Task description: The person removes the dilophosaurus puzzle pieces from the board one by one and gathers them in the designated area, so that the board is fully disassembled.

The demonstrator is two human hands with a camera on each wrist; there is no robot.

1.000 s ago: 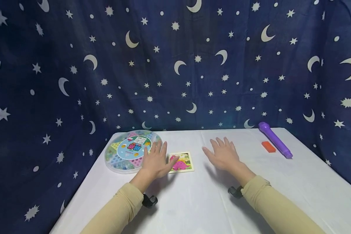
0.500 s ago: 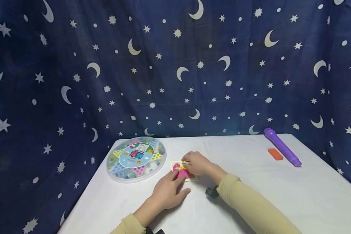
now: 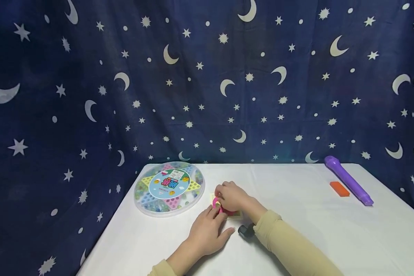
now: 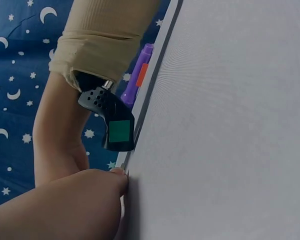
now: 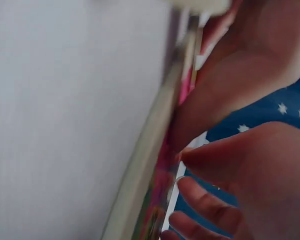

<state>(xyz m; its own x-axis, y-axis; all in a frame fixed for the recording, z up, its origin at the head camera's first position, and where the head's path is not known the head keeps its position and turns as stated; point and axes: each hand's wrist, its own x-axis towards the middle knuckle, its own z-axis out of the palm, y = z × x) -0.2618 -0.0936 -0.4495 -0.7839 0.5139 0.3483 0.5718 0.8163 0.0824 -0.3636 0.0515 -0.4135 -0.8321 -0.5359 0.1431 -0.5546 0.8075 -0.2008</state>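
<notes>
A small dinosaur puzzle (image 3: 237, 215) in a pale frame lies on the white table, partly hidden under both hands. My left hand (image 3: 207, 232) comes from the front, its fingertips resting on the puzzle's pink left part and its thumb out to the side. Over the puzzle's top right, my right hand (image 3: 234, 197) bends its fingers down and pinches at a puzzle piece that its own fingers mostly hide. From the side, the right wrist view shows the frame's edge (image 5: 140, 175), with the right fingers (image 5: 210, 202) against the puzzle's face and the left hand (image 5: 240, 65) above.
A round clear Chinese checkers case (image 3: 189, 203) with marbles lies left of the puzzle. At the far right are a purple microphone-shaped stick (image 3: 348, 180) and an orange block (image 3: 339, 189). A starry curtain (image 3: 255, 96) stands behind the table (image 3: 296, 230).
Both hands have come from hovering open on either side down onto the puzzle. Over the last half second the right fingers work at its pink part. The view has shifted slightly.
</notes>
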